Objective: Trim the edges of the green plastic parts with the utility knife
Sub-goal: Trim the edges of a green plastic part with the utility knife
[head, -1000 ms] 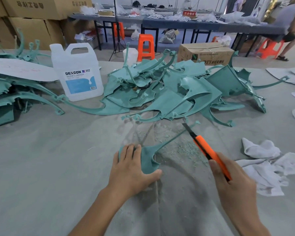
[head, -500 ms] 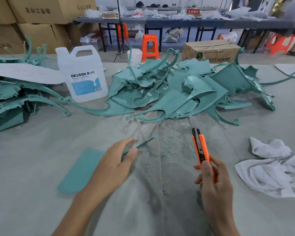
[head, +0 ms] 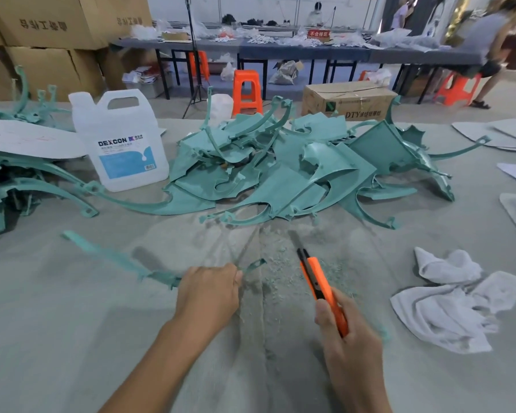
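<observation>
Green plastic part: thin, curved strip with ragged flash, blurred, lying low across the grey felt table, gripped mid-length by the left hand. Utility knife: orange body, blade out, held in the right hand's closed fingers, apart from the strip. Shavings between the hands. Untrimmed pile behind; white jug left; crumpled rags right.

- The left hand, earlier pressing flat on the green plastic part at centre frame, now grips it.
- The part's thin arm has swung from pointing upper right to upper left.
- The right hand has drawn the utility knife clear of the part.
</observation>
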`<state>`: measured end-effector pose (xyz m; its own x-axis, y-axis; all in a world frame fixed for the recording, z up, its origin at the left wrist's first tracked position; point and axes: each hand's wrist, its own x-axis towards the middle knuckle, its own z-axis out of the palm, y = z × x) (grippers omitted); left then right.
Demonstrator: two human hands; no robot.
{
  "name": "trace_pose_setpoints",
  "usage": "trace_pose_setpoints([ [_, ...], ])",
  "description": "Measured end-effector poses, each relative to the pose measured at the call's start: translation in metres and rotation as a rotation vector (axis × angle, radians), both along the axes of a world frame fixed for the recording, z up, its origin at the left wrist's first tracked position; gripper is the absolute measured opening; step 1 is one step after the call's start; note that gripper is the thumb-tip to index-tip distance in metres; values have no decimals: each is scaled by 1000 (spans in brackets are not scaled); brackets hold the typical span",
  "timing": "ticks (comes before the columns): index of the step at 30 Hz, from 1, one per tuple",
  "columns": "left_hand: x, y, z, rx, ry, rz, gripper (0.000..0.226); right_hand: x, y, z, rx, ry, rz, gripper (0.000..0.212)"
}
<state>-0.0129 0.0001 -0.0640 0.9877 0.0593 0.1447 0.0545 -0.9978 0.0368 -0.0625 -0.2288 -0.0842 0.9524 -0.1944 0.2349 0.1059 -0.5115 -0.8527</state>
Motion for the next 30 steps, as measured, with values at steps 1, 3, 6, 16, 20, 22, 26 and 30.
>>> trace_pose_setpoints([
  [1,1,-2,2,53,26,-6,35,0,1,1,-56,18,18,23],
  [3,3,-6,6,149,64,-3,37,0,5,4,-155,59,63,40],
  [6,7,-12,11,205,95,28,34,1,9,7,-296,118,130,57],
  [16,5,-14,12,220,103,51,25,6,18,10,-464,179,140,44],
  [20,5,-11,10,173,92,46,26,9,17,10,-429,183,112,39],
  [22,5,-11,10,154,88,50,25,5,18,10,-392,175,95,41],
  [26,7,-12,10,147,79,41,25,4,22,10,-471,179,103,46],
  [30,6,-10,9,117,63,34,28,13,22,11,-521,257,100,37],
])
